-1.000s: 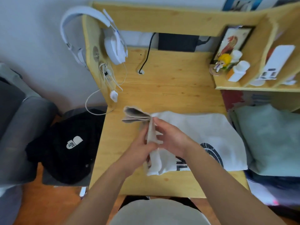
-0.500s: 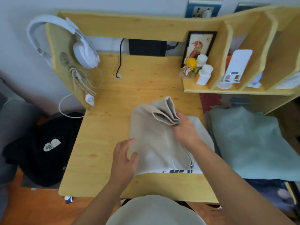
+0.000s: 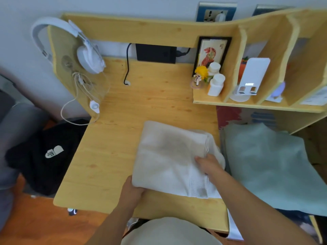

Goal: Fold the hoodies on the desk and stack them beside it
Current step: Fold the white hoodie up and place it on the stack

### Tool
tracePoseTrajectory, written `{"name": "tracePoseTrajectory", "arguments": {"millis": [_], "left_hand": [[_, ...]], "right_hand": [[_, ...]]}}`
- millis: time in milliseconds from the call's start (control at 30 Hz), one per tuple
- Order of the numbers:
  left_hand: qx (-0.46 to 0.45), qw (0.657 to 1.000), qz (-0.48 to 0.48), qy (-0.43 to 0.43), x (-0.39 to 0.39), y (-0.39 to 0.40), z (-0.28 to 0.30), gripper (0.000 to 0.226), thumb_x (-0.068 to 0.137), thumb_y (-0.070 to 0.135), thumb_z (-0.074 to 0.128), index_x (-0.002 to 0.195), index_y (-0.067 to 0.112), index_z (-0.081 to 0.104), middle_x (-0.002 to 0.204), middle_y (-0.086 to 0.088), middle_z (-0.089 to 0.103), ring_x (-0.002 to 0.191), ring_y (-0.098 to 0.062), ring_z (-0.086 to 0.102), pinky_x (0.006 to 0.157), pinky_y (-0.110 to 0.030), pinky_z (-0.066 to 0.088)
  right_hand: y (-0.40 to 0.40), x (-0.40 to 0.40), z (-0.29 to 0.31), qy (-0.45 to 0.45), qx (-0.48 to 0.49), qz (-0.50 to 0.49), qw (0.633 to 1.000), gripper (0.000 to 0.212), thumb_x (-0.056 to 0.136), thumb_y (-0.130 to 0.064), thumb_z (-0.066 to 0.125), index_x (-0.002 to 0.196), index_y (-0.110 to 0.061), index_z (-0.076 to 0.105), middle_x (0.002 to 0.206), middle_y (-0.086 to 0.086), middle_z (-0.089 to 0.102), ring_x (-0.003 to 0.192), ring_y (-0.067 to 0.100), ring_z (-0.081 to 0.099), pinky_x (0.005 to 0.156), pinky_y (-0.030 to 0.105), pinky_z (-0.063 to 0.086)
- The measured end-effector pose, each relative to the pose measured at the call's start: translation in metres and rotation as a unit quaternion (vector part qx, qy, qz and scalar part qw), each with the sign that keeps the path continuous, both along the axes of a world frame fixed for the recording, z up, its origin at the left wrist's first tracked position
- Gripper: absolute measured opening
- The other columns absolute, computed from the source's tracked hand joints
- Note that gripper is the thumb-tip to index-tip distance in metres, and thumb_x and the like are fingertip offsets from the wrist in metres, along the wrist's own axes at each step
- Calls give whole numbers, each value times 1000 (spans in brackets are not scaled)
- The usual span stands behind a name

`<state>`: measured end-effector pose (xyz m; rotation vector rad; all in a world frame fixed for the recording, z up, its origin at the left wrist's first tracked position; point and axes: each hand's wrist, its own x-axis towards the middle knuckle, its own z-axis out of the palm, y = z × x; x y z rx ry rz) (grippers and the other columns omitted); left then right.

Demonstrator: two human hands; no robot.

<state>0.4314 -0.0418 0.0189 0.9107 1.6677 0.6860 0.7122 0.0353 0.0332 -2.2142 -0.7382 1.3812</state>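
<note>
From the head camera, your left hand (image 3: 131,187) grips the near-left corner of the cream hoodie (image 3: 166,156), thumb on top and fingers tucked out of sight beneath the fabric. Your right hand (image 3: 208,164) lies on the hoodie's right edge at about 3 o'clock from its middle; its fingers look pressed into the folded layers, though the blur keeps you from telling whether they pinch or merely press.

The hoodie sits on the front right part of the wooden desk (image 3: 109,156), its right side just reaching the desk's edge. It is folded into a thick, roughly square bundle, soft and plump, with the ribbed hem showing as a paler band along the near-right side and stacked layer edges visible at 2 o'clock.

The risks, as far as you can judge: if you lift from only these two points, the loose layers on the right may slide apart and the fold will open. The bundle already crowds the desk's right edge, so a careless push toward 3 o'clock could tip it off. Just beyond that edge lies a pale green garment (image 3: 265,165); a black garment (image 3: 40,156) lies off the desk at 9 o'clock. Dropping the bundle unevenly onto soft cloth could leave the stack lopsided.
</note>
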Motion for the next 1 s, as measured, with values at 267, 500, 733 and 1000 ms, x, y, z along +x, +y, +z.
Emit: {"name": "tracePoseTrajectory", "arguments": {"millis": [267, 500, 733, 1000], "left_hand": [[21, 976, 15, 216, -59, 19, 11, 22, 84, -5, 54, 87, 13, 41, 71, -14, 58, 57, -29, 50, 50, -34, 31], [61, 934, -201, 290, -81, 23, -4, 86, 95, 23, 52, 159, 39, -2, 95, 2, 59, 76, -26, 61, 54, -35, 40], [173, 778, -416, 438, -115, 31, -12, 97, 77, 24, 60, 162, 16, 15, 119, -14, 55, 94, -36, 59, 66, -44, 55], [372, 669, -541, 348, -92, 82, 13, 54, 99, 34, 47, 149, 18, 50, 163, -15, 31, 152, -36, 26, 123, -48, 25]], "right_hand": [[-16, -31, 19, -30, 97, -46, 994, 16, 98, -25, 55, 112, -18, 59, 104, 4, 67, 89, 24, 63, 86, 44, 54], [-62, -77, 18, -101, 72, -123, 985, 7, 102, -19, 46, 106, -15, 49, 91, 7, 58, 77, 25, 55, 63, 32, 39], [-99, -82, -17, -230, -11, -98, 968, 15, 105, -21, 43, 101, -7, 48, 96, 19, 57, 91, 36, 51, 78, 43, 42], [-90, -83, -22, -204, 57, -122, 970, 15, 106, -13, 35, 102, -5, 48, 108, 10, 47, 91, 37, 50, 75, 40, 32]]}}
